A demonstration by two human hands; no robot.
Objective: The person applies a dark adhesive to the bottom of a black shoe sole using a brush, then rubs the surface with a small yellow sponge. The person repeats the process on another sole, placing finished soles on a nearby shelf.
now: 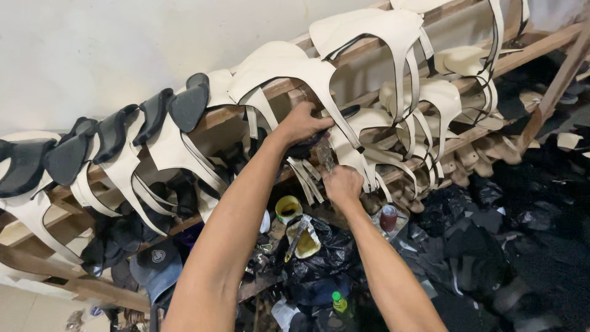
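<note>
Forearms: both reach up from the bottom edge toward frame centre, nearest the camera.
Left hand (301, 123): grip closed over the top of a dark shoe piece (305, 149), apparently steadying it against the wooden rack (541, 43).
Right hand (343, 184): fingers pressed together, pinching a thin tool or strap just below that piece; which one cannot be told.
Cream uppers (289, 71): draped over the rails, straps hanging free.
Black lasts (110, 132): lined up at upper left.
Glue tin (287, 208): open, below the hands.

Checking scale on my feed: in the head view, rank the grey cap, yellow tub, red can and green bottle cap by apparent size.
1. Grey cap.
2. Yellow tub.
3. Red can, close to the tub, so that order is unsure.
4. Green bottle cap.
</note>
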